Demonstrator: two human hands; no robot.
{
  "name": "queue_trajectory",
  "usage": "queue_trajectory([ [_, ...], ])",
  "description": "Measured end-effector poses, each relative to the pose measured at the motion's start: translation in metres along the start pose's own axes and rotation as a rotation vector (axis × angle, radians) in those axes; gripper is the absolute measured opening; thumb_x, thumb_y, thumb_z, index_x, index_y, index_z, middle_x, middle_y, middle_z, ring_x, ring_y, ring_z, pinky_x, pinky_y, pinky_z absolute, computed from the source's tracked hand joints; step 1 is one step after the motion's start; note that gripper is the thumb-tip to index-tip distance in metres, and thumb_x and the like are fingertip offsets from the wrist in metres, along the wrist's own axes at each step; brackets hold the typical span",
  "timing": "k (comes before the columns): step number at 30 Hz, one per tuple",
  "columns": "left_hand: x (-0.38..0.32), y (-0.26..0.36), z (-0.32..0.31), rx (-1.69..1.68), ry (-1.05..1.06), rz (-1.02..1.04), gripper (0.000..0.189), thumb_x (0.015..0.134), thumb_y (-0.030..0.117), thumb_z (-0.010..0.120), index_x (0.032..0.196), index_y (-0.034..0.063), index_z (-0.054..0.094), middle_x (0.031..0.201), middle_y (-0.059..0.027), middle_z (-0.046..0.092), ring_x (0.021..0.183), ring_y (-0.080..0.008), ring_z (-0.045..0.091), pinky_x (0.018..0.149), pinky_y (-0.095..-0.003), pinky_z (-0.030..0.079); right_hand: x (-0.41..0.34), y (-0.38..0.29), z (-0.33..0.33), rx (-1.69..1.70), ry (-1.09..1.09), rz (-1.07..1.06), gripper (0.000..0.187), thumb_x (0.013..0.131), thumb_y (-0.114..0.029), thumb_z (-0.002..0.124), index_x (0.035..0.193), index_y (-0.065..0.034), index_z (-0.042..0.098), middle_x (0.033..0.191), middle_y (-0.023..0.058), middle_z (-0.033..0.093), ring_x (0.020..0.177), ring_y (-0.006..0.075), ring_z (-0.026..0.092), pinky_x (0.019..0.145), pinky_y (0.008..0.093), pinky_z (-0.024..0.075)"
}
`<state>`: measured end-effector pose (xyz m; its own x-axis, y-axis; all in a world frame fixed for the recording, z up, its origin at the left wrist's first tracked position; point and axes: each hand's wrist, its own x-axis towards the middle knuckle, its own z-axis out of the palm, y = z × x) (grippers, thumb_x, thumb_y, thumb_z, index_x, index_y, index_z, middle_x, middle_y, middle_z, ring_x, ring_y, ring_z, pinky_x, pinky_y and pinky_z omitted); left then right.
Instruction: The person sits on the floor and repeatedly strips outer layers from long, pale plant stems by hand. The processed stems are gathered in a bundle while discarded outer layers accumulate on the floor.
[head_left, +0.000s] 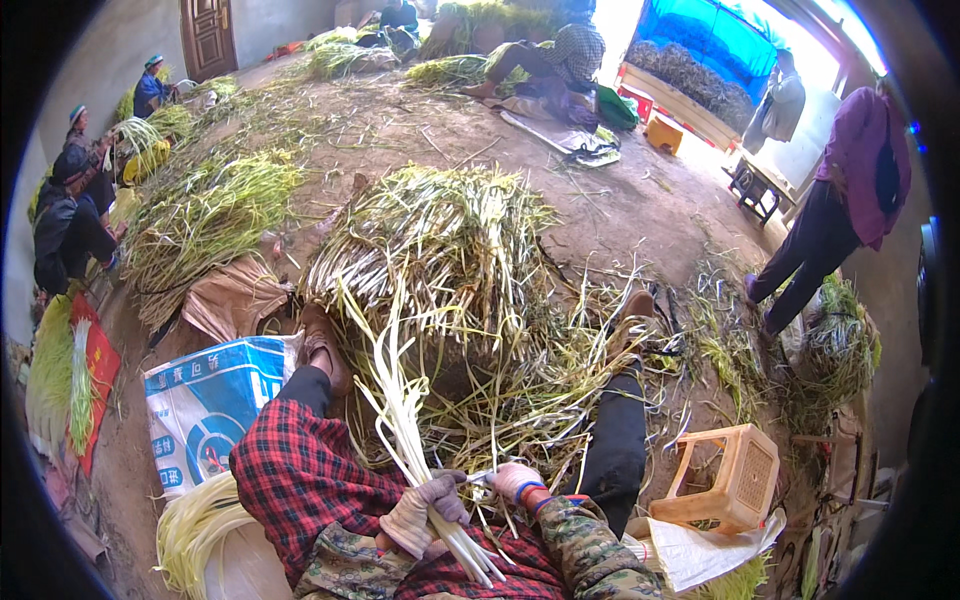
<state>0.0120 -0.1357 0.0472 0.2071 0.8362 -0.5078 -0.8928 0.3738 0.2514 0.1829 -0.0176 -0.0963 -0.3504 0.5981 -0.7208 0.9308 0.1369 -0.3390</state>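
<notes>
My left hand (429, 510), in a pale knitted glove, is closed around a bunch of long white-and-yellow leafy stalks (397, 420). The stalks' white ends stick out below the fist, over my red-and-black checked garment (307, 465). Just to the right, my right hand (517, 480), in a similar glove, has its fingers closed on a narrow pale thing (480, 475); whether it is a stalk or a small blade is too small to tell. Between my legs lie loose stalks and leaf waste (517, 412). Beyond them is a big heap of uncleaned stalks (442, 247).
To my left are a blue-and-white printed sack (210, 405) and a bundle of pale stalks (195, 532). At right stand a plastic stool (724, 480) and a person in purple (862, 165). Several people sit farther off among heaps (217, 210). A loaded truck bed (690, 82) is outside.
</notes>
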Motion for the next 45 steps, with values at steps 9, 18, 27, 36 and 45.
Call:
queue_trajectory([
  [9, 0.001, 0.002, 0.001, 0.160, 0.014, 0.090, 0.033, 0.079, 0.022, 0.064, 0.101, 0.0022, 0.049, 0.069, -0.0045, 0.053, 0.062, -0.0214, 0.054, 0.067, -0.0387, 0.049, -0.132, -0.018, -0.112, 1.312, 0.262, -0.554, 0.021, 0.087, -0.024, 0.052, 0.081, -0.0049, 0.058, 0.072, 0.0011, 0.058, 0.062, 0.0082, 0.051, 0.057, 0.0214, 0.0413],
  [18, 0.010, 0.007, -0.001, -0.080, 0.092, -0.004, 0.012, 0.087, 0.019, 0.053, 0.080, 0.0105, 0.049, 0.054, 0.0055, 0.031, 0.045, -0.0085, 0.026, 0.049, -0.0257, 0.029, -0.139, -0.010, -0.104, 1.332, 0.321, -0.421, 0.018, 0.086, -0.020, 0.054, 0.083, -0.0028, 0.058, 0.071, 0.0020, 0.059, 0.063, 0.0087, 0.053, 0.060, 0.0224, 0.0431],
  [27, 0.014, 0.031, 0.009, -0.190, -0.145, 0.039, 0.022, 0.091, 0.021, 0.041, 0.092, 0.0051, 0.057, 0.052, 0.0057, 0.026, 0.046, -0.0087, 0.027, 0.049, -0.0252, 0.028, -0.181, -0.023, -0.117, 1.154, 0.463, -0.560, 0.012, 0.083, -0.013, 0.060, 0.086, -0.0023, 0.062, 0.070, -0.0031, 0.057, 0.063, 0.0043, 0.050, 0.057, 0.0204, 0.0408],
  [36, 0.033, 0.048, 0.028, 0.055, -0.058, 0.095, 0.017, 0.090, 0.022, 0.046, 0.089, 0.0072, 0.054, 0.049, 0.0062, 0.023, 0.042, -0.0075, 0.024, 0.042, -0.0237, 0.024, -0.141, -0.027, -0.091, 0.649, 0.611, -0.440, 0.024, 0.079, -0.026, 0.065, 0.076, -0.0029, 0.061, 0.052, 0.0098, 0.045, 0.046, 0.0165, 0.040, 0.046, 0.0301, 0.0380],
  [45, 0.069, 0.036, 0.010, 0.178, 0.221, 0.049, 0.018, 0.086, 0.022, 0.055, 0.092, 0.0058, 0.051, 0.052, 0.0042, 0.030, 0.042, -0.0097, 0.030, 0.044, -0.0258, 0.029, -0.123, -0.028, -0.062, 0.347, 0.672, -0.729, 0.011, 0.071, -0.014, 0.069, 0.075, -0.0056, 0.063, 0.060, 0.0109, 0.055, 0.054, 0.0272, 0.055, 0.049, 0.0328, 0.0429],
])
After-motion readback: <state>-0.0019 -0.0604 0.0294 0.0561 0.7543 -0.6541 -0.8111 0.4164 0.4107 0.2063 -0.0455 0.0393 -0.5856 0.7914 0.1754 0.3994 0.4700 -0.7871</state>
